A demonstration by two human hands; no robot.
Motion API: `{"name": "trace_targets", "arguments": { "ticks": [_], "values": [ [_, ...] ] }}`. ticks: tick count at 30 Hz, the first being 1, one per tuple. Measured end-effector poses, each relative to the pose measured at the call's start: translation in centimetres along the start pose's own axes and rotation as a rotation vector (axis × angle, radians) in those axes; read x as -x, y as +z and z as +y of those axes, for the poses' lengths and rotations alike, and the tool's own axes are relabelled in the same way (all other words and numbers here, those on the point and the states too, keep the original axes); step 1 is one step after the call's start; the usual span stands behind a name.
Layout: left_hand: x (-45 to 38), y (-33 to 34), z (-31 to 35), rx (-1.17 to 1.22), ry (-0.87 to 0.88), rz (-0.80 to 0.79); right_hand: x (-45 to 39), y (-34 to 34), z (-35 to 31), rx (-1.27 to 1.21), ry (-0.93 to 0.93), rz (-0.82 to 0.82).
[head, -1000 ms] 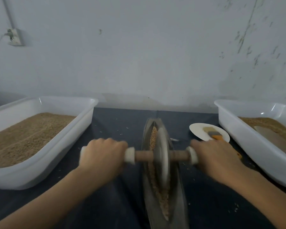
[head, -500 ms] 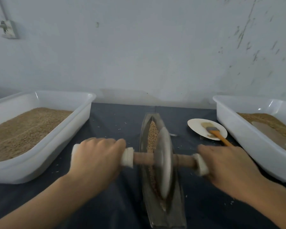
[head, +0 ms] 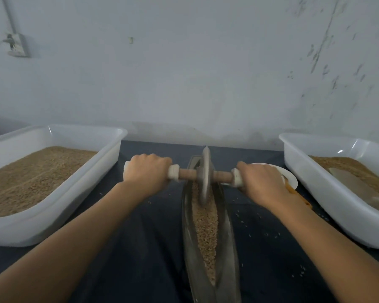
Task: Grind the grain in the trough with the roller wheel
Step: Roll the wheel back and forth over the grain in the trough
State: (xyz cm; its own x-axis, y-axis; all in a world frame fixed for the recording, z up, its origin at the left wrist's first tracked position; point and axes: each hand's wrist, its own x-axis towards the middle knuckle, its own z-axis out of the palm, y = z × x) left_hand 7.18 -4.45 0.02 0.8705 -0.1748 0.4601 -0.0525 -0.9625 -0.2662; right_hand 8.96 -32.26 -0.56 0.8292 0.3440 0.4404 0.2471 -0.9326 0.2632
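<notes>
A long, narrow metal trough point(head: 229, 243) lies lengthwise on the dark table, with tan grain point(head: 206, 228) along its groove. The grey roller wheel point(head: 204, 178) stands upright in the trough near its far end, on a wooden axle with white end caps. My left hand point(head: 146, 172) is shut on the left handle. My right hand point(head: 259, 182) is shut on the right handle. Both arms reach far forward.
A white tub point(head: 92, 186) of grain stands at the left. Another white tub point(head: 315, 189) at the right holds grain and a scoop. A white plate point(head: 290, 174) with an orange-handled brush point(head: 298, 194) lies behind my right hand. Loose grains dot the cloth; a wall rises behind.
Both hands have pushed the roller wheel away from me, from the trough's middle to its far end. The grain in the near part of the trough now shows.
</notes>
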Motion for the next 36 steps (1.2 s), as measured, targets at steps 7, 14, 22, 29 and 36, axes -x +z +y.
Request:
{"name": "trace_targets", "arguments": {
  "ticks": [7, 14, 22, 29, 36],
  "values": [
    [9.8, -5.7, 0.5, 0.093, 0.245, 0.160, 10.3, -4.7, 0.5, -0.094, -0.209, -0.021],
    [7.6, -3.2, 0.2, 0.024, 0.134, 0.003, 8.1, -3.9, 0.0, -0.039, -0.166, 0.000],
    [0.7, 0.0, 0.2, 0.018, 0.003, 0.040, 0.4, 0.3, 0.0, 0.016, 0.029, 0.045],
    [10.5, -5.3, 0.3, 0.143, 0.215, 0.136, 10.6, -5.5, 0.4, -0.097, -0.179, 0.069],
    [9.6, -3.0, -0.2, 0.010, 0.141, -0.008, 8.0, -5.3, -0.1, 0.038, -0.183, 0.004]
  ]
}}
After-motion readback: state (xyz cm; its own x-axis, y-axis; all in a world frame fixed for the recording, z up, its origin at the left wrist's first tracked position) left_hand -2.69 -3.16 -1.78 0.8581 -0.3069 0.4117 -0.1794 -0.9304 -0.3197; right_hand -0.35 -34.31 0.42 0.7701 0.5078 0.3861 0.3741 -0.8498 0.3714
